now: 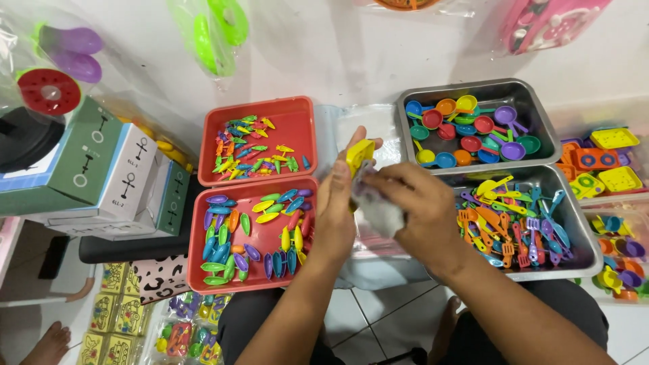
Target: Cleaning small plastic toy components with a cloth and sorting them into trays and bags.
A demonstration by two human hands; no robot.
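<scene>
left grip: my left hand (336, 209) is pinched shut on a little yellow toy piece (359, 154), which sticks up toward 12 o'clock, long axis pretty much upright

right grip: my right hand (416, 206) is closed around a small clear plastic bag (378, 206)

relation: bag sits at about 4 o'clock from the yellow piece, almost touching, hands knuckle to knuckle

around me: red trays (297, 179) of leaf-shaped bits at 9 o'clock, metal trays (541, 165) of toy pans and spatulas at 3 o'clock
</scene>
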